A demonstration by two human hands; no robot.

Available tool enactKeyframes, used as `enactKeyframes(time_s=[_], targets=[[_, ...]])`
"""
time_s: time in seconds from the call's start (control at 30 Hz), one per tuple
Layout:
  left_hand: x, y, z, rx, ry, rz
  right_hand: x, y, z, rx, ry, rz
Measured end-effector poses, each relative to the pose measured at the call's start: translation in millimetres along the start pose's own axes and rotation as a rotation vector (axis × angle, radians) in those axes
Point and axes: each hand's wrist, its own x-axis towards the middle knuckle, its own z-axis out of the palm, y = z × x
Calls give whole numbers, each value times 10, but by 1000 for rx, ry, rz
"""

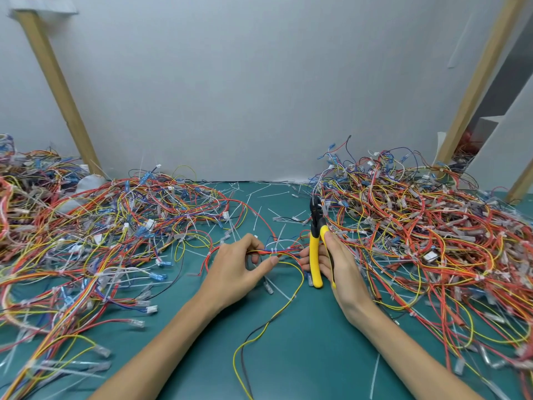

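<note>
Between two sprawling heaps of harness wire on the green desk (pixel 302 356), seen from the head camera, we have a small wire bundle (pixel 284 250) stretched level just above the mat. Our left hand (pixel 239 267) pinches it at one end, thumb below and curled fingers over the top. That keeps the red, blue and yellow strands tight together, with the white cable tie (pixel 275 250) round them facing up where we can reach it. Our right hand (pixel 336 264) is wrapped round the yellow handles of the cutters (pixel 315 255). These stand nearly upright with the dark nose pointing away from us, clear of the bundle. The fingertips of that hand also seem to steady the bundle's other end, though the handles hide the contact. We judge the tool is parked in the palm this way so the wire can be positioned first and the nose then tipped down onto the tie. A yellow wire (pixel 302 280) droops from the bundle and trails toward us. The left heap (pixel 101 232) and the right heap (pixel 418 226) flank the work, likely one pile waiting and one finished, though we cannot tell which. White offcuts (pixel 259 194) litter the desk by the grey wall (pixel 259 82).
</note>
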Motion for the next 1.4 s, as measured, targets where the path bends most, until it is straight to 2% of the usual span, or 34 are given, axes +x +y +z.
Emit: enactKeyframes(time_s=[0.23, 0.5, 0.63, 0.73, 0.9, 1.1, 1.2, 1.4], targets=[[-6, -39, 16, 123, 52, 104, 9, 4, -11, 26, -14, -2], [-6, -37, 20, 152, 54, 86, -8, -10, -8, 21, -10, -10], [14, -32, 7, 177, 60, 62, -62, -49, 10, -64, 13, -92], [17, -45, 5, 178, 70, 60, -87, -110, -22, -272, 46, -254], [11, -52, 6, 235, 100, 112, -65, -264, -202, -783, 172, -541], [0, -32, 16, 334, 108, 108, -62, -370, -356, -1299, 66, -587], [-9, 12, 14, 398, 128, 101, -116, -355, -434, -1407, -45, -587], [-5, 13, 6, 442, 149, 144, -184, -309, -314, -1387, -56, -628]])
